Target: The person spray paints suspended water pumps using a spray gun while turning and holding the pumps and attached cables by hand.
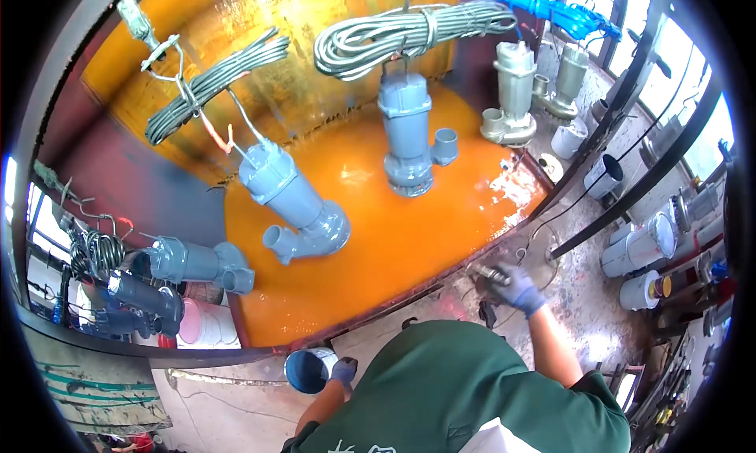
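Observation:
My left hand (344,370), in a grey-blue glove, is closed on the rim of a bucket (290,372) whose inside is dark blue. The bucket hangs low, by the front edge of an orange-coated tray (378,248). On the other side my gloved right hand (518,289) is wrapped round a small metal tool (494,275) that looks like a spray gun; its details are blurred. Over the tray hang two grey-blue submersible pumps, one tilted (293,197) and one upright (407,130), both apart from my hands.
Coiled grey cables (409,37) and a blue coil (543,8) hang above. More pumps are at left (197,260) and at the back right (516,91). Dark frame posts (622,185) border the tray. White buckets (638,248) stand at right; a pink-and-white bucket (209,325) stands at left.

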The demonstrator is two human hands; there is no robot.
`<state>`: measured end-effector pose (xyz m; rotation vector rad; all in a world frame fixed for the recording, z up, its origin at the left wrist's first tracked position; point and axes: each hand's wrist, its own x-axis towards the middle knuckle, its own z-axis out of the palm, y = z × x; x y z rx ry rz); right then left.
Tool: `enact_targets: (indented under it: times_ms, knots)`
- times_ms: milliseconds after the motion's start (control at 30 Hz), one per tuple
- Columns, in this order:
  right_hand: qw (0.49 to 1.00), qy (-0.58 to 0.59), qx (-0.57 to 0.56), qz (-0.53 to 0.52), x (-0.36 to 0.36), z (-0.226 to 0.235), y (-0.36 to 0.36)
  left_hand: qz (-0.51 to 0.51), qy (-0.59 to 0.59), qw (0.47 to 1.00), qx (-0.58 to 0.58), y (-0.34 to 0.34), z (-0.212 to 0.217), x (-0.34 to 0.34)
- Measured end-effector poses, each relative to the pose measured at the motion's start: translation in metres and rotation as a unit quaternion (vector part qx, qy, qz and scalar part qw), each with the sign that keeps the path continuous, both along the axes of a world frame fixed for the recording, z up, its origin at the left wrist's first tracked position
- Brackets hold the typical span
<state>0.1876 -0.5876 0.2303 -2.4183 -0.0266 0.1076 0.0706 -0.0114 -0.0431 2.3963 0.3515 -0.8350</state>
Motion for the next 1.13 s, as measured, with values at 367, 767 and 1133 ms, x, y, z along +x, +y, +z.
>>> enact_targets:
  times_ms: [367, 767, 1133]
  knots:
    - [0.887, 0.457, -0.042, -0.051, -0.186, -0.328, -0.138, 0.083, 0.044, 0.994, -0.055, -0.019, -0.022, -0.116]
    - [0.891, 0.433, -0.139, -0.019, -0.232, -0.296, -0.195, 0.325, -0.008, 0.946, 0.020, -0.108, 0.087, -0.219]
    - [0.935, 0.247, -0.207, 0.147, -0.095, -0.386, -0.175, 0.326, -0.005, 0.936, 0.136, -0.084, 0.055, -0.284]
